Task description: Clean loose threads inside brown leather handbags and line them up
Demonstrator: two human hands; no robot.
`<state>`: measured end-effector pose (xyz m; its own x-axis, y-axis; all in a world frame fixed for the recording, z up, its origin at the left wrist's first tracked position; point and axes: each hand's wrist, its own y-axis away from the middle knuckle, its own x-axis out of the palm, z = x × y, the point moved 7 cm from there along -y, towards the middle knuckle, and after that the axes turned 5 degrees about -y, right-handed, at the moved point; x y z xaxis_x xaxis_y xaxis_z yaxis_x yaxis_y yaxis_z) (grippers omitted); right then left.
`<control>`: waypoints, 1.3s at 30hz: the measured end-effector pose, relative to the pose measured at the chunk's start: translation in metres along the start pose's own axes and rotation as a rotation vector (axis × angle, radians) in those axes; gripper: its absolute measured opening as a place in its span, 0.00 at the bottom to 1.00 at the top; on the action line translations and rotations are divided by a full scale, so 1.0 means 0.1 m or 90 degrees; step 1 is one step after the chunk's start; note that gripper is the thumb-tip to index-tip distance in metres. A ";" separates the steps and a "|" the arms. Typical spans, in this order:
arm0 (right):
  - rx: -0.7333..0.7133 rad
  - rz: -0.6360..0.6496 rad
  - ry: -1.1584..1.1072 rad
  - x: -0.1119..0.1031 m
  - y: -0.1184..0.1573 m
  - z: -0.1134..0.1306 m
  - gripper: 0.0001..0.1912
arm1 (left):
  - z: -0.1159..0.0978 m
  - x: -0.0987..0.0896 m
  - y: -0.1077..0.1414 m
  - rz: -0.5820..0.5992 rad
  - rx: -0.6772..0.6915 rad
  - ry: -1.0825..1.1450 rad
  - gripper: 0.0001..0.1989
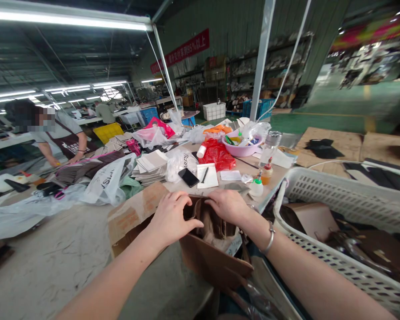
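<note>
A brown handbag (213, 260) stands open at the table's near edge, tilted towards me, its brown lining and some pale wrapping showing inside. My left hand (170, 215) grips the left part of its far rim, fingers curled over the edge and thumb reaching into the opening. On the right part of the same rim my right hand (228, 206) is closed, its fingertips bent over into the bag. Straps and clear plastic hang at the bag's near side. Just left of the bag lies an open cardboard box (133, 213), partly behind my left hand.
A white perforated basket (320, 249) with brown bags stands at the right. Beyond my hands lie a phone (188, 178), a notepad (211, 181) with a pen, small bottles (266, 174), a red plastic bag (216, 153) and a pink basin (243, 149). A co-worker (63, 133) works at the left.
</note>
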<state>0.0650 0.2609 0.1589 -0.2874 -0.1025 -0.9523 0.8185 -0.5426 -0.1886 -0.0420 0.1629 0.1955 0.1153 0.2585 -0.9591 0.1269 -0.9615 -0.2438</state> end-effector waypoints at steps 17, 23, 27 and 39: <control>-0.078 -0.039 -0.105 -0.09 0.19 -0.13 0.12 | 0.16 0.13 -0.33 0.025 0.000 0.075 0.06; -0.081 -0.029 -0.108 -0.05 0.17 -0.15 0.13 | 0.18 0.19 -0.33 0.013 -0.033 0.063 0.08; -0.086 -0.029 -0.105 -0.04 0.14 -0.12 0.13 | 0.23 0.21 -0.32 0.006 -0.031 0.055 0.09; -0.109 -0.008 -0.135 -0.07 0.12 -0.07 0.16 | 0.26 0.22 -0.31 0.006 -0.082 0.007 0.10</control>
<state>0.0808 0.2611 0.1614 -0.3817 -0.2789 -0.8812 0.8810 -0.3981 -0.2556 -0.0694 0.1955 0.1784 0.1277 0.2518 -0.9593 0.2517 -0.9438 -0.2142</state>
